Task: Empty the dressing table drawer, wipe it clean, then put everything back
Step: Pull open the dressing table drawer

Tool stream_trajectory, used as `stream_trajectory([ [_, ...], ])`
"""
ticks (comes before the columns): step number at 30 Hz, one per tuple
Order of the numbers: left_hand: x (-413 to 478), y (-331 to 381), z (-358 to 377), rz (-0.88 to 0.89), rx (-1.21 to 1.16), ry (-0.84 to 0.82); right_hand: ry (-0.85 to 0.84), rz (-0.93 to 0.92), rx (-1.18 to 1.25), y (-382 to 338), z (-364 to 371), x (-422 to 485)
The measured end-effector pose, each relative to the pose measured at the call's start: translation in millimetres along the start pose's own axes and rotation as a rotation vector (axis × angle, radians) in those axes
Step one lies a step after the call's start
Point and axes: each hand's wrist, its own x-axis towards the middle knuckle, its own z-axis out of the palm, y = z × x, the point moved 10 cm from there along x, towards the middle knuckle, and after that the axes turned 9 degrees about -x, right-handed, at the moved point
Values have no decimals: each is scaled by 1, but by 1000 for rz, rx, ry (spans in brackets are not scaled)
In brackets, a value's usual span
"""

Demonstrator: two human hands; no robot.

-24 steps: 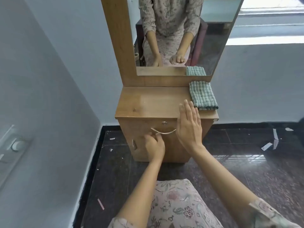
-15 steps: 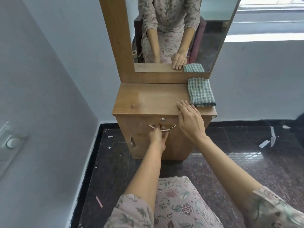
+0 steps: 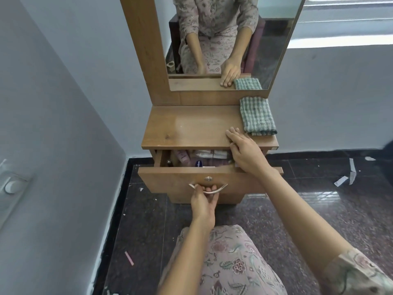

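Fingers (image 3: pixel 209 190) of the left hand (image 3: pixel 203 204) are curled from below round the curved metal handle (image 3: pixel 221 188) of the drawer (image 3: pixel 170 177), gripping it. Half a second ago the drawer front sat flush with the cabinet; now it has been pulled part of the way out, and the hand has come towards the person with it. The right hand (image 3: pixel 246 154) stays flat on the front edge of the dressing table top (image 3: pixel 191 128), fingers straight and pressing down; its thumb seems to hang over the edge, though that is hard to make out.

In the opened gap lie a pink bottle (image 3: pixel 182 156), a blue-capped item (image 3: pixel 198 163) and some pale packets, mostly in shadow. The folded green checked cloth (image 3: pixel 257 116) lies unmoved at the top's right rear corner, just beside the right fingertips and below the mirror (image 3: pixel 276 39). The table stands against a pale wall (image 3: pixel 53 124) on a dark polished floor (image 3: pixel 319 209) scattered with paper scraps (image 3: pixel 341 180).
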Motion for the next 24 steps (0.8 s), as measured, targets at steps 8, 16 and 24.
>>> stream_trajectory([
  [8, -45, -9, -48, -35, 22, 78, -163, -1, -5, 2, 0, 5],
  [16, -88, -17, -85, -82, 95, 201, -137, 3, -46, 0, -1, 4],
  [24, -97, -17, -89, -116, 101, 201, -90, 12, -32, -1, -2, 2],
])
